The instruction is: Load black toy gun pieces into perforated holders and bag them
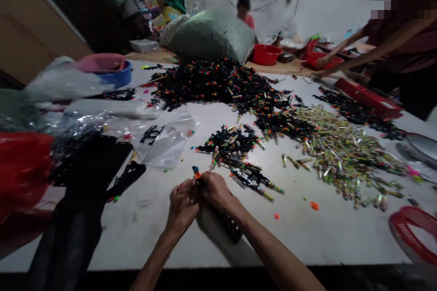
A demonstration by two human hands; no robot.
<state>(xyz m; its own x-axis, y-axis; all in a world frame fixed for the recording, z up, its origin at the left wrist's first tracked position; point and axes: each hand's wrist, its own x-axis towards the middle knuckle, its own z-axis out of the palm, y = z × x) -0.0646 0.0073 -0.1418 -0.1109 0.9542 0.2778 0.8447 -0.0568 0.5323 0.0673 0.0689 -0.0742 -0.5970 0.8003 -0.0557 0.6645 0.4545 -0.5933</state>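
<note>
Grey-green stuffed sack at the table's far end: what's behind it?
Behind the grey-green stuffed sack, a person in a red top shows from the shoulders up, against a white wall. The sack hides the person's body below that.

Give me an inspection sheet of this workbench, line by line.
Surface: pale, scuffed table, scattered with parts.
Things in hand: orange-tipped black piece, with black perforated strip under the right wrist; heaps of black pieces and small metal-and-green cylinders lie ahead.
Clutter: clear plastic bags, red basin.
Hands: left hand and right hand both close on the piece.
Cables: thin dark wire on the back wall.
Surroundings: grey-green sack, co-worker reaching in, seated person.
</note>
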